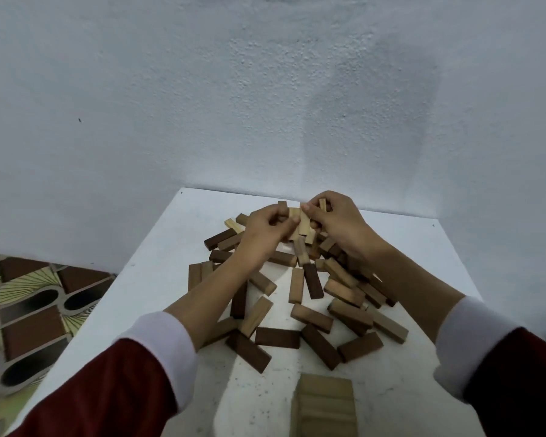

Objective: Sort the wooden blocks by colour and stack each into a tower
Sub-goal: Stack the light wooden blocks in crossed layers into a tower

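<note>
Most of the job looks still ahead. The scattered blocks (297, 298), dark, mid-brown and pale mixed together, lie loose over the middle of the white tabletop (158, 247), flat and pointing every way, with none of the brown ones stacked.

Going left to right: the left hand (265, 228) reaches into the far side of the heap at about 12 o'clock, its grip closed on pale blocks (303, 223) shared with the right hand. Those pale pieces stand roughly on end, long axis running 12 to 6, tilted slightly. The right hand (334, 219) pinches the same cluster from the 1 o'clock side, and one more pale piece pokes up behind its fingers.

At 6 o'clock, at the near edge, a pale tower (325, 405) is begun; its top blocks lie side by side, long axis running 12 to 6. How many layers it has I cannot tell
</note>
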